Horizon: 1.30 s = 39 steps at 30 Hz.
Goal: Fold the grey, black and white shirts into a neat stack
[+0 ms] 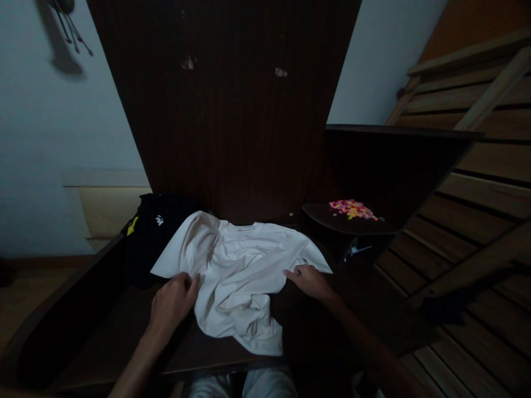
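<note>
A white T-shirt (244, 265) lies crumpled on a dark wooden desk (199, 354), its neck opening away from me and its sleeves spread to both sides. The lower part is bunched up towards the desk's front edge. My left hand (175, 298) is closed at the shirt's left side, just below the sleeve, thumb against the cloth. On the opposite side, below the other sleeve, my right hand (309, 281) pinches the fabric. The cloth within both grips is mostly hidden by the fingers.
Dark folded clothing (160, 226) with white and yellow marks sits at the back left. Small colourful pieces (352, 209) are heaped on a low shelf at the right, above a pale object (355, 250). A tall dark panel (232, 121) rises behind; wooden slats (477, 193) stand at right.
</note>
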Available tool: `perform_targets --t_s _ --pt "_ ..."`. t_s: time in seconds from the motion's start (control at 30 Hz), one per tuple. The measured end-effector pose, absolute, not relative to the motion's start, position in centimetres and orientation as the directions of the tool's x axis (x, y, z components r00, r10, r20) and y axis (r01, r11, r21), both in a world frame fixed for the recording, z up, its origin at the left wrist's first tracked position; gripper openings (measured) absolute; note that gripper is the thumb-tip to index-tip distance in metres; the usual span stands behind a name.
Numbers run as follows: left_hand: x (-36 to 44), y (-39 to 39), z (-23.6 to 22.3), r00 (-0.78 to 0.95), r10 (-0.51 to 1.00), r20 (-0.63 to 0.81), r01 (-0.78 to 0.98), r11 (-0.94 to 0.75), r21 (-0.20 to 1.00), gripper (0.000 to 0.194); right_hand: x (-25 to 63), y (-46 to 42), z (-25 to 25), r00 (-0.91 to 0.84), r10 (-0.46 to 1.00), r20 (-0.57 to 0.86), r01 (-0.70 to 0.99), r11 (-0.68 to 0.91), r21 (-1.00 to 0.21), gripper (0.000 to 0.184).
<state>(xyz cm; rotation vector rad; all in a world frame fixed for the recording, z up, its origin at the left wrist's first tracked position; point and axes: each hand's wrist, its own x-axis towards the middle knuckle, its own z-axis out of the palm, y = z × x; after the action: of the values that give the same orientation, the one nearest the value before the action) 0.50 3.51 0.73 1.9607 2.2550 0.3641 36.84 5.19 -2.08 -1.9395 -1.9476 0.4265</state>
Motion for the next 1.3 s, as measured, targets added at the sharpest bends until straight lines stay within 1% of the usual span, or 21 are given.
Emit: perform_targets --t_s 0.1,0.17,0.2,0.23,0.3,0.37,0.4,0.47,0.53,0.57,0.63,0.67,0.73,0.83,0.93,1.0,1.03,1.1,1.2,1.23,1.3 --pt "0.4 3.3 0.4 -0.240 0.971 0.010 0.915 0.223 0.335 0.049 35.8 5.6 -2.7 0.019 0.997 0.079 0.815 0.031 -0.578 0.034" --pt "0.0 3.6 0.2 -0.253 0.967 -0.011 0.873 0.233 0.428 0.054 35.2 6.2 -3.2 0.019 0.996 0.090 0.731 0.048 -0.681 0.025" --pt "-0.3 3.9 0.1 -0.246 0.969 -0.029 0.848 0.229 0.478 0.053 35.0 6.6 -3.6 0.031 0.997 0.075 0.669 0.035 -0.742 0.026" --pt "-0.6 4.1 -0.1 -0.234 0.971 -0.047 0.823 0.224 0.522 0.051 34.8 6.9 -3.9 0.051 0.998 0.044 0.589 0.006 -0.808 0.034" --pt "-1.1 4.5 -0.4 -0.214 0.975 -0.061 0.777 0.207 0.595 0.046 34.2 7.4 -4.3 0.075 0.996 -0.045 0.375 -0.070 -0.924 0.056" --pt "-1.5 4.8 -0.9 -0.191 0.979 -0.065 0.719 0.184 0.670 0.044 33.5 7.4 -4.3 0.051 0.993 -0.110 0.129 -0.116 -0.985 0.073" --pt "-1.5 4.8 -1.1 -0.163 0.984 -0.067 0.667 0.160 0.727 0.044 33.2 7.3 -4.1 0.030 0.992 -0.121 0.010 -0.121 -0.993 0.080" --pt "-1.2 4.6 -1.4 -0.090 0.994 -0.059 0.497 0.096 0.862 0.047 32.4 6.8 -3.6 -0.017 0.994 -0.110 -0.189 -0.111 -0.976 0.092" --pt "-0.5 4.2 -1.4 -0.035 0.998 -0.050 0.269 0.057 0.961 0.059 31.6 6.4 -2.9 -0.046 0.994 -0.102 -0.315 -0.111 -0.943 0.098" --pt "-0.1 3.9 -1.2 -0.018 0.998 -0.058 0.161 0.060 0.985 0.068 31.2 6.3 -2.7 -0.051 0.993 -0.102 -0.349 -0.114 -0.930 0.100" --pt "0.6 3.3 -0.7 0.018 0.996 -0.091 -0.009 0.091 0.996 0.088 30.6 6.4 -2.4 -0.025 0.994 -0.110 -0.363 -0.112 -0.925 0.103" --pt "0.9 3.0 -0.4 0.038 0.994 -0.100 -0.077 0.103 0.992 0.095 30.4 6.7 -2.3 0.004 0.994 -0.109 -0.348 -0.101 -0.932 0.105" --pt "1.3 2.5 0.1 0.055 0.994 -0.094 -0.184 0.103 0.978 0.101 30.4 7.4 -2.5 0.060 0.994 -0.092 -0.282 -0.071 -0.957 0.104" --pt "0.9 2.5 0.7 0.026 0.998 -0.064 -0.276 0.069 0.959 0.100 31.8 8.9 -2.9 0.135 0.990 -0.037 -0.113 -0.021 -0.993 0.096" --pt "-0.4 3.2 1.0 -0.073 0.995 -0.068 -0.302 0.043 0.952 0.089 34.8 10.2 -2.9 0.201 0.979 0.029 0.085 0.012 -0.996 0.088" --pt "-1.3 3.8 1.2 -0.181 0.980 -0.089 -0.319 0.027 0.947 0.077 37.2 10.7 -2.7 0.250 0.968 0.035 0.168 -0.007 -0.986 0.084" --pt "-1.8 4.1 1.3 -0.231 0.967 -0.105 -0.333 0.023 0.943 0.070 38.4 10.9 -2.5 0.281 0.960 0.015 0.177 -0.037 -0.983 0.083" --pt "-2.3 4.5 1.1 -0.285 0.946 -0.153 -0.373 0.037 0.927 0.053 40.2 10.9 -2.3 0.331 0.941 -0.064 0.118 -0.109 -0.987 0.079" --pt "-2.7 4.8 0.0 -0.250 0.940 -0.231 -0.387 0.121 0.914 0.024 41.7 10.4 -2.5 0.309 0.941 -0.136 0.012 -0.147 -0.989 0.075" --pt "-2.7 4.8 -0.5 -0.222 0.947 -0.233 -0.349 0.146 0.926 0.018 41.8 10.1 -2.7 0.274 0.953 -0.130 0.004 -0.136 -0.991 0.075" --pt "-2.6 4.9 -1.5 -0.178 0.960 -0.214 -0.206 0.176 0.963 0.017 41.7 9.4 -3.0 0.175 0.980 -0.091 0.028 -0.097 -0.995 0.078"
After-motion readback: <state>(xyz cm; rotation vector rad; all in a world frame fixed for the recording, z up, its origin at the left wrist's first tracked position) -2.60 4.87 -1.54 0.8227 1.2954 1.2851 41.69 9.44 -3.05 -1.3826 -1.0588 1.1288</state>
